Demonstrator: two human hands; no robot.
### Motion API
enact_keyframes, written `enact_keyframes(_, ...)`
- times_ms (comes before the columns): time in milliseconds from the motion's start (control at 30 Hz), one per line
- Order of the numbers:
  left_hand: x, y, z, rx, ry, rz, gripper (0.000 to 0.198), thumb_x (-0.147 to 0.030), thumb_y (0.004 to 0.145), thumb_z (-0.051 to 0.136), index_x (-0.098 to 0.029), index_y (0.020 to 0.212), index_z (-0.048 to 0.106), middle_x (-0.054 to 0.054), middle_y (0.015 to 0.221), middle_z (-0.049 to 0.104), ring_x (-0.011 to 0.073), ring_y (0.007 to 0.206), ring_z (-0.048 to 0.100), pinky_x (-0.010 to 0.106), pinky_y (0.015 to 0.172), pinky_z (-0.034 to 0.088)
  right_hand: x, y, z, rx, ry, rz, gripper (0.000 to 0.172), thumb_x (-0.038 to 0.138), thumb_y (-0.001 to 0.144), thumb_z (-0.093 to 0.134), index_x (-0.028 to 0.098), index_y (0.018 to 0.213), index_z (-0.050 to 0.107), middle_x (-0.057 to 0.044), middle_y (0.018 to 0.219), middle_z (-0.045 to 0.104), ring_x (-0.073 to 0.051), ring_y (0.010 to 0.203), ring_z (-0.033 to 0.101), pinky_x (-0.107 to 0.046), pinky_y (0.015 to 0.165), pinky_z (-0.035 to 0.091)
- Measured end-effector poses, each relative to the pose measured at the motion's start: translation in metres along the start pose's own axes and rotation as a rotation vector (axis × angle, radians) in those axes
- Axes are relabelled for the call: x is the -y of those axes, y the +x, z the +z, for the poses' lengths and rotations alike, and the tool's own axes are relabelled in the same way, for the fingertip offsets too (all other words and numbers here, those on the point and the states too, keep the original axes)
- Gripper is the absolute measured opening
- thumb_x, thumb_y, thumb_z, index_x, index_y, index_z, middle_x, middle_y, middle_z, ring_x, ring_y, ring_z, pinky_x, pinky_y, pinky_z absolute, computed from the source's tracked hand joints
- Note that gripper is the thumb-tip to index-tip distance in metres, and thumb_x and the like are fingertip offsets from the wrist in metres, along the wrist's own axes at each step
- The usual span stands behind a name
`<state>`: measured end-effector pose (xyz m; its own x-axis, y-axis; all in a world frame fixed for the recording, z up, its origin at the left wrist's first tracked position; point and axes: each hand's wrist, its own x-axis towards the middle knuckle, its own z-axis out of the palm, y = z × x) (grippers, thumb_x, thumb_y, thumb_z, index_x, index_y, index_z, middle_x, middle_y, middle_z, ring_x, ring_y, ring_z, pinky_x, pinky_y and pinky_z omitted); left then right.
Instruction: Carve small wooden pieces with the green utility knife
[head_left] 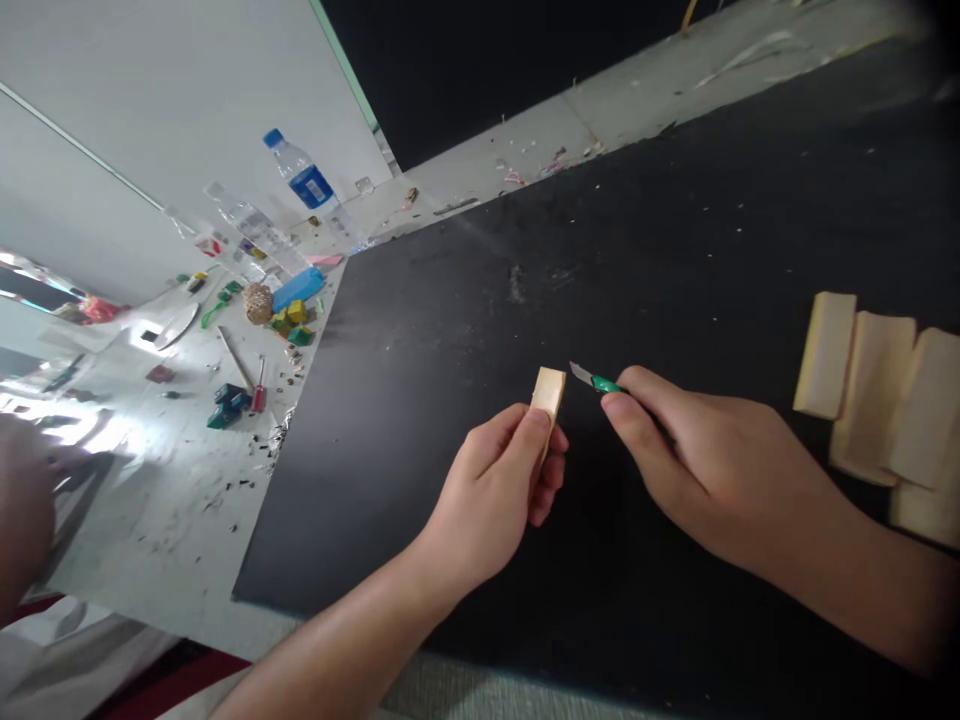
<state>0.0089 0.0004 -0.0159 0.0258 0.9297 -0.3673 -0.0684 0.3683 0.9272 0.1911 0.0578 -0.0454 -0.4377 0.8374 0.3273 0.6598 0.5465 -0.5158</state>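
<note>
L hand (499, 480) clamped on block (548, 392) — lengthwise away; R hand (705, 460) round knife (600, 382), blade leftward

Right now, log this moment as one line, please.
left hand: holds wood block | right hand: grips green knife, blade beside block top, contact unclear | far right: pale blocks on black mat

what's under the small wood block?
Only the black mat, with the wood block held above it. The left hand covers the block's lower half, so that part is hidden.
</note>
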Motion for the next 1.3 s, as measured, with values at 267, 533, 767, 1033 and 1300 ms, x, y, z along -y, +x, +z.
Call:
enact_keyframes(267, 0.004, -0.004, 0.004, -0.075, 0.176, 0.095, 0.047, -0.057, 0.105, 0.042, -0.019, 0.078, 0.052, -0.006, 0.059, 0.041, 0.0076, 0.053, 0.035, 0.021, 0.047, 0.029, 0.001, -0.001, -0.001, 0.049, -0.002, 0.001, 0.046, 0.056, 0.107, 0.032, 0.023, 0.076, 0.044, 0.006, 0.054, 0.049, -0.013, 0.047, 0.05, -0.027, 0.05, 0.031)
enact_keyframes(533, 0.006, -0.005, 0.002, -0.06, 0.29, 0.117, 0.054, -0.054, 0.107, 0.036, -0.019, 0.069, 0.05, -0.005, 0.057, 0.045, 0.0082, 0.053, 0.039, 0.023, 0.054, 0.033, 0.002, -0.003, -0.001, 0.006, 0.001, -0.051, 0.046, 0.054, 0.107, 0.033, 0.022, 0.075, 0.043, 0.006, 0.053, 0.047, -0.011, 0.045, 0.048, -0.028, 0.049, 0.028)
enact_keyframes(767, 0.006, -0.004, 0.003, -0.124, 0.368, 0.15, 0.055, -0.059, 0.106, 0.035, -0.019, 0.072, 0.051, -0.005, 0.06, 0.046, 0.009, 0.056, 0.041, 0.025, 0.055, 0.033, 0.002, -0.003, 0.003, -0.022, -0.156, -0.097, 0.047, 0.052, 0.108, 0.032, 0.022, 0.079, 0.052, 0.004, 0.057, 0.057, -0.015, 0.046, 0.054, -0.027, 0.046, 0.026)
enact_keyframes(1033, 0.013, -0.002, 0.003, -0.157, 0.325, 0.078, 0.054, -0.062, 0.104, 0.036, -0.019, 0.074, 0.05, -0.004, 0.063, 0.046, 0.0093, 0.058, 0.039, 0.025, 0.055, 0.031, 0.003, -0.001, 0.009, 0.007, -0.3, -0.005, 0.05, 0.056, 0.107, 0.029, 0.023, 0.082, 0.056, 0.004, 0.059, 0.062, -0.018, 0.048, 0.059, -0.026, 0.046, 0.019)
enact_keyframes(1300, 0.007, -0.002, -0.001, -0.076, 0.153, -0.072, 0.05, -0.061, 0.102, 0.042, -0.019, 0.076, 0.049, -0.005, 0.06, 0.041, 0.0075, 0.052, 0.035, 0.022, 0.048, 0.028, 0.007, -0.002, 0.012, 0.01, -0.38, -0.003, 0.05, 0.058, 0.106, 0.033, 0.023, 0.077, 0.053, 0.003, 0.057, 0.06, -0.017, 0.048, 0.058, -0.028, 0.047, 0.014)
